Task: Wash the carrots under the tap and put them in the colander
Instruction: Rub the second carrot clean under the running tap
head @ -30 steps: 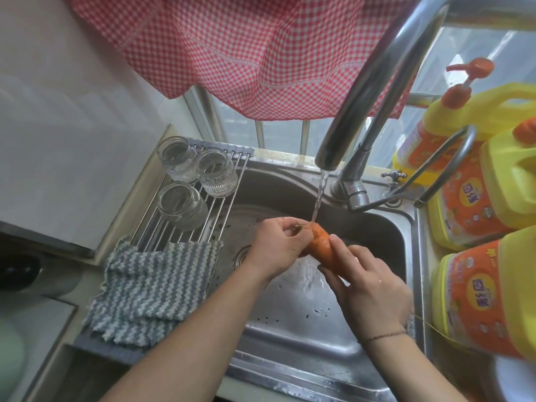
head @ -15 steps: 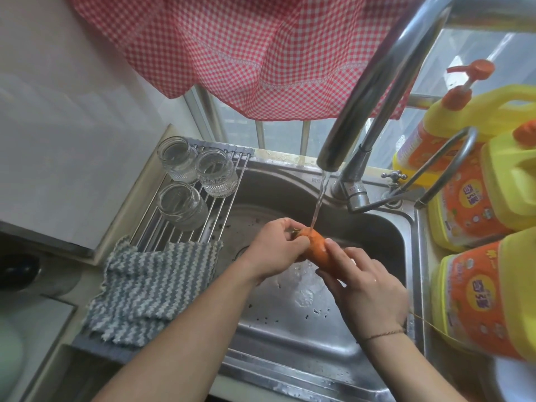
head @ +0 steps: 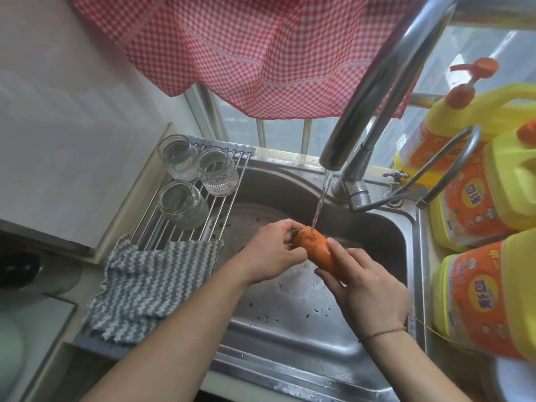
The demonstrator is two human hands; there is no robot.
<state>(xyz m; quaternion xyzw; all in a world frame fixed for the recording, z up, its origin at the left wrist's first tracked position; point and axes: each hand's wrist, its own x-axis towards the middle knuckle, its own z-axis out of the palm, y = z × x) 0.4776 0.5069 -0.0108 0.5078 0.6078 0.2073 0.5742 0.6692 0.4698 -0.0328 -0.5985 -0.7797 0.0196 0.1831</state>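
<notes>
An orange carrot [head: 316,246] with dark specks of dirt is held over the steel sink [head: 290,320], and a thin stream of water from the tap [head: 374,91] lands on its thick end. My left hand [head: 275,250] curls its fingers round that thick end. My right hand [head: 368,285] grips the lower, narrow part, which it hides. No colander shows in the head view.
A roll-up drying rack [head: 162,227] over the sink's left side carries three upturned glass jars [head: 182,204] and a grey striped cloth [head: 145,288]. Yellow detergent bottles [head: 478,285] crowd the right edge. A red checked curtain [head: 246,53] hangs above.
Both hands and the carrot have shifted slightly left under the stream. More of the carrot's thick end shows now, and the water lands nearer its top.
</notes>
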